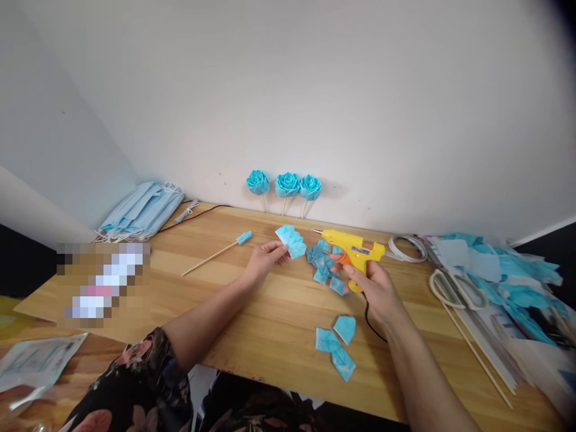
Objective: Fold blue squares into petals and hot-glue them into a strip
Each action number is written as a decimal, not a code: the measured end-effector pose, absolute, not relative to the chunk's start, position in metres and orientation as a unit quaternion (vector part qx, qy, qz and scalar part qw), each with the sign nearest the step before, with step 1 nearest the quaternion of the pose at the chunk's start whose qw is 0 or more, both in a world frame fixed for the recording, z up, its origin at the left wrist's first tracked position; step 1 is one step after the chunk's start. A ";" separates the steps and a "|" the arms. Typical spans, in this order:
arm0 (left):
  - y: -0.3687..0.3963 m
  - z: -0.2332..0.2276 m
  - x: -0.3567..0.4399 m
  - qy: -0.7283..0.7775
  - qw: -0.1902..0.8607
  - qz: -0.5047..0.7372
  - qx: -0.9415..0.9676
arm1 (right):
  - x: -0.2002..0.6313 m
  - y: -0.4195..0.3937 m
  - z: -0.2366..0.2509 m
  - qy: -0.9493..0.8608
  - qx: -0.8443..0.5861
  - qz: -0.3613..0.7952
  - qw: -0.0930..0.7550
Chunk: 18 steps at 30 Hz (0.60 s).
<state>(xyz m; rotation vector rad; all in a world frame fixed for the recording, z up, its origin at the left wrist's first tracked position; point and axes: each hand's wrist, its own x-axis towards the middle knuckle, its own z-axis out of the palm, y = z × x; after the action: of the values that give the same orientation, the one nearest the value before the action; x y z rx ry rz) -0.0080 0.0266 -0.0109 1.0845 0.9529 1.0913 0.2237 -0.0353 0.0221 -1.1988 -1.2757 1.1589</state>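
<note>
Both arms (213, 306) outstretched; left hand (266, 259) pinches petals (292, 243); right (377, 289) grips glue gun (346, 243).

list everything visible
Flowers: three, blue, against wall
Masks: several, pale blue, left
Tipped stick: one, tan, left
Petal strip: one, blue, centre
Glue gun: one, yellow, centre right
Loose pieces: several, blue, centre right
Coil: one, white, right
Scissors: one pair, white, right
Scraps: several, blue, far right
Bare stick: one or more, tan, right
Packet: one, whitish, left
Table: one, brown, underneath
Left hand: one, holding petal strip
Right hand: one, holding glue gun
Sleeve: one, dark floral, left
</note>
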 end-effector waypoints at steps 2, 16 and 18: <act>0.028 -0.011 -0.009 0.417 0.615 0.484 0.463 | 0.223 -0.036 0.022 -0.543 -0.483 0.490 0.481; 0.027 -0.008 -0.011 0.407 0.610 0.506 0.455 | 0.223 -0.032 0.001 -0.630 -0.484 0.446 0.414; 0.026 -0.007 -0.010 0.406 0.611 0.505 0.455 | 0.224 -0.032 -0.002 -0.633 -0.489 0.439 0.408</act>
<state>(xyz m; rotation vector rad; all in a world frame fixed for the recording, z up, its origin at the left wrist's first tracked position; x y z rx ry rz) -0.0105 0.0261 -0.0073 1.0494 0.9382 1.1656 0.2242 -0.0320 -0.0024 -1.2332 -1.5951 1.1069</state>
